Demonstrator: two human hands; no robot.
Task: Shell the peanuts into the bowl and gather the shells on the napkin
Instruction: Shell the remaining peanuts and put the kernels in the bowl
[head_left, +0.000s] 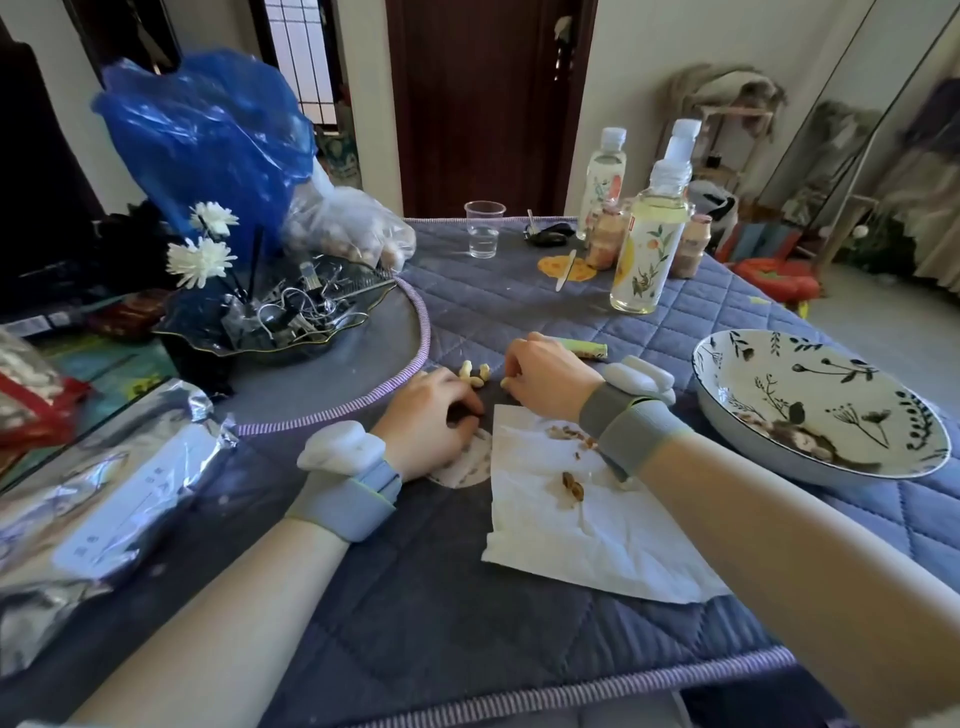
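Observation:
A few unshelled peanuts lie on the blue quilted cloth between my hands. My right hand hovers over them with fingers curled, pinching one peanut at its fingertips. My left hand rests knuckles-up beside the pile, fingers curled under; whether it holds anything I cannot tell. A white napkin lies in front, with a broken shell and crumbs on it. The large floral bowl stands at the right, holding some shelled bits.
Tall bottles and a plastic cup stand at the back. A dark tray of clips with flowers and a blue bag are at the left. A foil packet lies near left.

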